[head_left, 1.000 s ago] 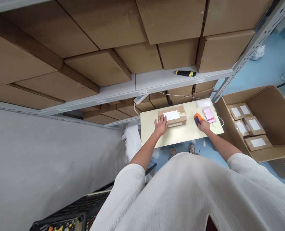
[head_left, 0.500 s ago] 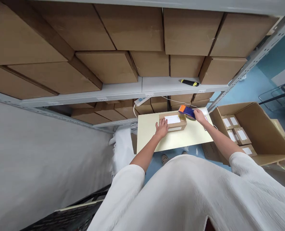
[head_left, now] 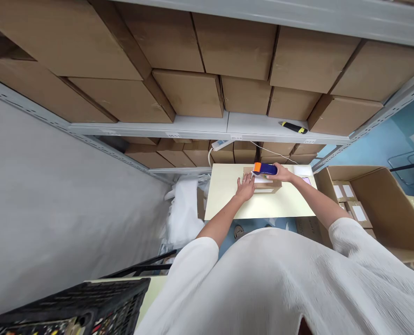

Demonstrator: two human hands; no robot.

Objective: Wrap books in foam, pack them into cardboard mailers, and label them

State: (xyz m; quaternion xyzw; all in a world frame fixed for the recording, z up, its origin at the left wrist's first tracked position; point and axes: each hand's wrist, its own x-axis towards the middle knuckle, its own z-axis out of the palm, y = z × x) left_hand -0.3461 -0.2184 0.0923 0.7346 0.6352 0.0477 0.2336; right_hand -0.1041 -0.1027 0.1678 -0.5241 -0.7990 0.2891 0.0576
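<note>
Black lattice-sided plastic crate sat nearest, lower left. Left hand, fingers slightly spread, rested on the small brown cardboard box with white labels, which lay on a pale-yellow rectangular tabletop. Right hand, fingers closed around an orange-and-dark-blue handheld tape dispenser, held it over the box top; contact unclear. Large brown cardboard carton, right, contained labelled boxes. Beyond: yellow-and-black pointed cutter on a grey metal shelf.

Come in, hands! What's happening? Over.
Left hand on box. Right hand gripping orange-and-blue tool at box. Tool partly hides white top label.
</note>
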